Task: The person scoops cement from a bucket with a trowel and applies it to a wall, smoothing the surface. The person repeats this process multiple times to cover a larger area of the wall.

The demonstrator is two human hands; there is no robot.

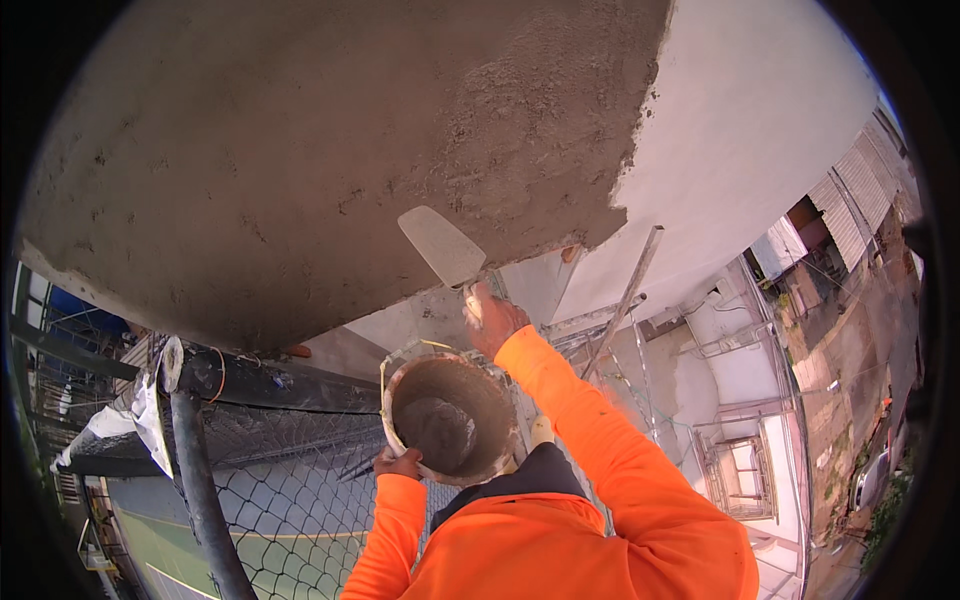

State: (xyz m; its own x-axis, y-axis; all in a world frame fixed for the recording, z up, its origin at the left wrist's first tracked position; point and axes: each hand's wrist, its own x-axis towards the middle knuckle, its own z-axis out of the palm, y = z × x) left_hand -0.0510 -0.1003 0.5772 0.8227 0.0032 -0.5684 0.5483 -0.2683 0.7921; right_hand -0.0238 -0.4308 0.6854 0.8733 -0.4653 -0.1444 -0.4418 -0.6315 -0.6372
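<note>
My right hand point(491, 320) is closed round the handle of a trowel point(441, 246), its pale flat blade held against or just off the lower part of the plastered wall point(300, 150). Below it, my left hand point(398, 463) grips the rim of a bucket point(450, 418) at its near left side. Grey wet mortar point(440, 436) lies in the bottom of the bucket, and dried mortar coats its walls. Fresh grey-brown plaster covers most of the wall, rougher towards the right, where it ends in a ragged edge beside a bare white surface point(740, 120).
Dark pipes point(205, 490) and a chain-link fence point(290, 525) stand at the lower left, with white wrapping point(150, 425) round one joint. A slanting metal bar point(625, 300) rises right of my right hand. Far below on the right lie buildings and bare ground point(850, 390).
</note>
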